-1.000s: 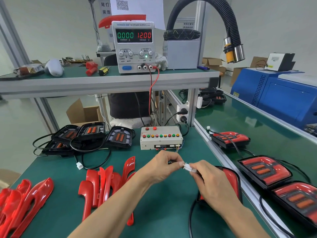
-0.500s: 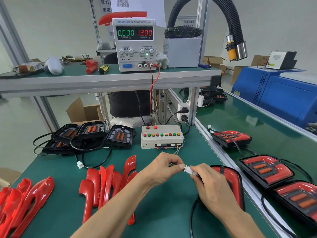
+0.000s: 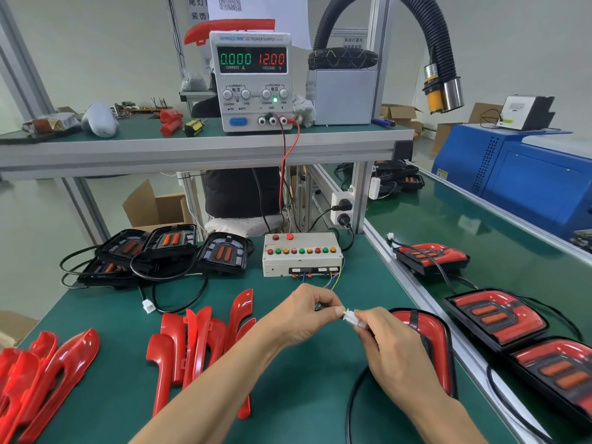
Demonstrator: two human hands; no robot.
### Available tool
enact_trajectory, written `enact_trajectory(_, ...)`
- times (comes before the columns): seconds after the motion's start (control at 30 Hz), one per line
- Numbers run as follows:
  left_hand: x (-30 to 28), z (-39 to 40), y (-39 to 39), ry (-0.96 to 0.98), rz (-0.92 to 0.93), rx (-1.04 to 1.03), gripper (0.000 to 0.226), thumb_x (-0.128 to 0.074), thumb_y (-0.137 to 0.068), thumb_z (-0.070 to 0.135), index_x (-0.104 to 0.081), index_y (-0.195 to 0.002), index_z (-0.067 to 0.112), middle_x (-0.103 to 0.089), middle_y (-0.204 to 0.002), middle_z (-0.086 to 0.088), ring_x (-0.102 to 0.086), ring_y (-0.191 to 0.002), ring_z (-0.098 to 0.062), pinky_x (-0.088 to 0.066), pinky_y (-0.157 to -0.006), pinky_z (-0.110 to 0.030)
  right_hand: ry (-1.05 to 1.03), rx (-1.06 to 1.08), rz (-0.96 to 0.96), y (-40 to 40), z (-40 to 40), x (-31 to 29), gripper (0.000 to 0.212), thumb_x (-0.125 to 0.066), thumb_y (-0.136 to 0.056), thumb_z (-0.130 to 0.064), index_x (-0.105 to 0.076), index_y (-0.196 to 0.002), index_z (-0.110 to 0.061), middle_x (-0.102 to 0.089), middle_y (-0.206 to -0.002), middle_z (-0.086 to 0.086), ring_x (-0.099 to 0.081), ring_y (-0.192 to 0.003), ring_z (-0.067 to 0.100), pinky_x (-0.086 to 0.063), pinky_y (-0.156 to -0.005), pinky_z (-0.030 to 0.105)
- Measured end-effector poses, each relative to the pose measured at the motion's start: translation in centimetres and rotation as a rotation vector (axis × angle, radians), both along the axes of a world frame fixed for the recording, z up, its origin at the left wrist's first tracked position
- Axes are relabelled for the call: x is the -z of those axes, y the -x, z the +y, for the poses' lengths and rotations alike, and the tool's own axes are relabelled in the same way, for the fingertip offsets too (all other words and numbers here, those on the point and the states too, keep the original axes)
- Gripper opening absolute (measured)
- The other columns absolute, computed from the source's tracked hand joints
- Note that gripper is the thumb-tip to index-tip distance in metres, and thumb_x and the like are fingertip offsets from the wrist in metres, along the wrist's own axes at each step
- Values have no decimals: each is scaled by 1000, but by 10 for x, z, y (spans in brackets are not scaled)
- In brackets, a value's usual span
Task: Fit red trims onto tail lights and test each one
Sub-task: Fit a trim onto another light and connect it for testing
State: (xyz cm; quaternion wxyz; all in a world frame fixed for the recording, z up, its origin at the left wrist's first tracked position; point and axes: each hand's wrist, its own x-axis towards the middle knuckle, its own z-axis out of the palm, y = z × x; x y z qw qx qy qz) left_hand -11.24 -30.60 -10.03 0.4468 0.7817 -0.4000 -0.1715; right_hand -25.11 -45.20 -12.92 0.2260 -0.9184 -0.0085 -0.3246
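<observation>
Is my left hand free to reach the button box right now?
Probably not yet. The left hand is pinching a plug at the white connector. The button box sits just beyond with bare table between, so once freed it looks reachable.

Red trims: glossy curved plastic pieces, lying in a loose overlapping group at centre-left on the green table; a second pile lies at the left edge. Untrimmed tail lights: black housings with orange inserts and black cables, clustered at the rear left. One trimmed tail light lies at the right edge, partly hidden. Its white connector is held above the table.
</observation>
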Motion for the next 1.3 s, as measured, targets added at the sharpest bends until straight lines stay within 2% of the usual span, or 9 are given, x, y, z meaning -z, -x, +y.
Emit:
enact_trajectory(0.2, -6, 0, -8, 0, 21, 32, 18, -64, -98, 22, -71, -82, 23, -57, -68, 12, -46, -66, -3, -37, -66, -15, -158, 53, 187, 7, -5, -12, 40, -73, -92, -36, -66, -131, -29, -64, -112, -23, -61, -99, -1, -47, -90, 21)
enact_trajectory(0.37, -8, 7, -20, -60, 10, 60, 24, -61, -99, 21, -68, -77, 26, -52, -61, 20, -43, -60, 3, -34, -62, -11, -296, 480, 33, 54, -41, -20, 46, -49, -95, -50, -72, -119, -19, -70, -103, -6, -63, -85, 10, -51, -82, 34)
enact_trajectory(0.47, -1, 3, -28, -164, 26, 35, 30, -60, -98, 25, -68, -70, 31, -46, -61, 10, -37, -59, -9, -31, -60, -27, -483, 739, 409, 75, -66, -10, 53, -42, -97, -57, -70, -117, -16, -69, -98, 3, -63, -88, 23, -51, -90, 42)
enact_trajectory(0.6, 12, -3, -31, -321, 45, 19, 40, -59, -95, 23, -69, -59, 38, -53, -56, 10, -39, -55, -12, -31, -60, -29, -920, 546, 480, 68, -63, 11, 45, -50, -101, -47, -71, -97, -7, -72, -62, 11, -71, -54, 28, -51, -55, 32)
enact_trajectory(0.7, 20, -2, -35, -345, 22, -41, 32, -55, -95, 31, -68, -66, 25, -62, -59, 8, -44, -54, -9, -38, -59, -28, -1129, 412, 402, 60, -61, 24, 35, -59, -102, -32, -71, -97, 0, -73, -68, 22, -67, -50, 38, -52, -49, 36)
enact_trajectory(0.87, 24, 2, -49, -185, -205, -355, 33, -52, -101, 31, -71, -91, 5, -72, -94, -12, -62, -86, -28, -49, -80, -35, -1089, 403, 267, 46, -62, 40, 29, -54, -103, -34, -69, -101, -9, -75, -69, 11, -70, -52, 30, -54, -51, 36)
enact_trajectory(1.0, 29, 12, -67, -135, -360, -629, 19, -56, -94, 13, -75, -96, 7, -73, -102, -10, -62, -101, -32, -50, -87, -38, -1042, 320, 187, 25, -50, 36, 45, -48, -94, -54, -62, -123, -23, -76, -103, 3, -73, -93, 27, -59, -86, 52)
enact_trajectory(1.17, 41, 24, -90, -309, -485, -659, 40, -50, -96, 9, -58, -135, 7, -52, -135, -9, -47, -125, -30, -44, -102, -38, -1025, 231, 104, 1, -38, 36, 54, -48, -89, -51, -62, -129, -17, -73, -100, 6, -70, -74, 6, -52, -55, 18)
enact_trajectory(1.3, 40, 20, -107, -455, -633, -514, 57, -47, -93, 6, -39, -149, 8, -35, -155, -6, -40, -134, -30, -39, -110, -37, -983, 199, 89, -3, -41, 45, 52, -47, -95, -46, -62, -131, -10, -68, -84, 2, -64, -60, -5, -49, -51, 12)
